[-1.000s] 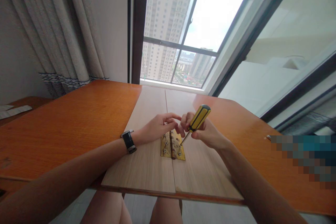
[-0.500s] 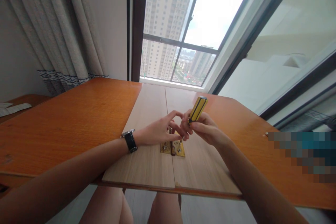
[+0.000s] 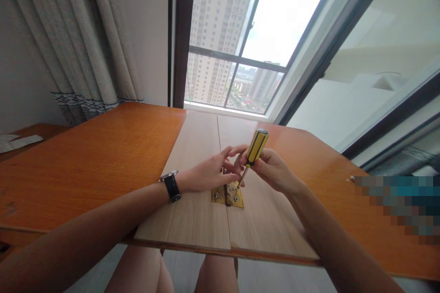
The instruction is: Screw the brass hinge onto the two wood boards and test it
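Observation:
My right hand (image 3: 271, 170) is shut on a yellow-and-black screwdriver (image 3: 257, 148), its thin steel shaft slanting down to the right leaf of a brass hinge (image 3: 228, 198). The hinge lies across the seam between two pale wooden boards, left (image 3: 185, 206) and right (image 3: 271, 219), with screws visible in its leaves. My left hand (image 3: 209, 173) hovers just above the hinge, fingers spread and reaching towards my right hand. It shows nothing held. A black wristwatch (image 3: 171, 187) sits on my left wrist.
The boards lie on an orange wooden table (image 3: 85, 178) with an edge near my knees (image 3: 140, 270). Long curtains (image 3: 82, 36) hang at the left, beside a tall window (image 3: 237, 41). A pixelated patch (image 3: 395, 206) covers part of the right side.
The screwdriver's tip has risen from the lower screw on the hinge's right leaf, and its handle has tilted. My left hand has moved slightly closer, partly covering the hinge's upper end.

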Demonstrator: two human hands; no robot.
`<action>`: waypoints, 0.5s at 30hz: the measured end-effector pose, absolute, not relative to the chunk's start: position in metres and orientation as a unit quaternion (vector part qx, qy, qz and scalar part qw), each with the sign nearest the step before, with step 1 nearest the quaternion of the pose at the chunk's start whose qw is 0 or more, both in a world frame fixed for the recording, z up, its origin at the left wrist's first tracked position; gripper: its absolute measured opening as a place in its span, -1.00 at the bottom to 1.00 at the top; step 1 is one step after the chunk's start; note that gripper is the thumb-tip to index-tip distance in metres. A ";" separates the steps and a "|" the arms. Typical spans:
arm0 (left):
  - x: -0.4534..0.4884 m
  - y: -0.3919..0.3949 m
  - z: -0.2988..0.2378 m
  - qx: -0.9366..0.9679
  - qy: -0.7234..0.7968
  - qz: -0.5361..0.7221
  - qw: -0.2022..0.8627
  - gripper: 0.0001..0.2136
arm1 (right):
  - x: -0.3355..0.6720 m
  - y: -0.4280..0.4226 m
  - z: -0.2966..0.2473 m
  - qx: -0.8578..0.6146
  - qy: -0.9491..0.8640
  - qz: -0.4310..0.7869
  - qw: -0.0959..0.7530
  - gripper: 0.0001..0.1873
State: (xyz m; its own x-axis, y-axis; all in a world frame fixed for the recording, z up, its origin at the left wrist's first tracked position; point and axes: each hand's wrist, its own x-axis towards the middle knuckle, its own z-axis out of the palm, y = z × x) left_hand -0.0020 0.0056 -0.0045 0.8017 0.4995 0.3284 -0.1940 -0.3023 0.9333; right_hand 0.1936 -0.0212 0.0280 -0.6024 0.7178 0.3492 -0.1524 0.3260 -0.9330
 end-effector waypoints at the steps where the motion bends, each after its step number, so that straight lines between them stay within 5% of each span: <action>1: -0.002 0.006 -0.005 0.748 0.110 0.295 0.584 -0.54 | 0.194 -0.021 0.028 -0.202 -0.711 0.540 0.403 -0.73; 10: -0.004 0.008 -0.004 0.756 0.117 0.316 0.561 -0.63 | 0.194 -0.020 0.024 -0.221 -0.690 0.535 0.435 -0.71; 15: -0.005 0.005 0.000 0.776 0.113 0.305 0.540 -0.50 | 0.190 -0.024 0.028 -0.218 -0.681 0.545 0.438 -0.64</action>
State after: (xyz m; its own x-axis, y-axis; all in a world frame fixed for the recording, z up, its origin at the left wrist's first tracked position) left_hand -0.0051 0.0054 -0.0003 0.7880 0.5047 0.3526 -0.1551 -0.3915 0.9070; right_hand 0.1898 -0.0237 0.0279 -0.5209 0.7743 0.3593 -0.1811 0.3111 -0.9330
